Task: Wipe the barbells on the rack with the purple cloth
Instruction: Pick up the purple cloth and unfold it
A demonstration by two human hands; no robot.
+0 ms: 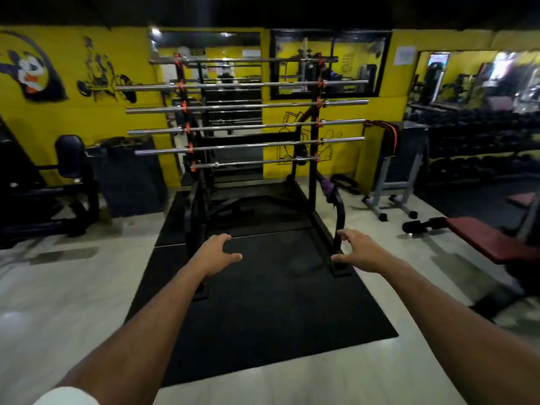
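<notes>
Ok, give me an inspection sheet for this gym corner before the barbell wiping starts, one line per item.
Surface: black rubber mat over a pale floor.
Job's things: barbells lie across the black rack; purple cloth hangs on the rack's right side.
Clutter: a dark object on the floor near the red bench.
Hands: left hand and right hand both empty, fingers relaxed, reaching forward, cloth not yet picked up.
Cables: nothing seen.
Surroundings: yellow wall with murals, mirrors, dumbbell racks at right.
</notes>
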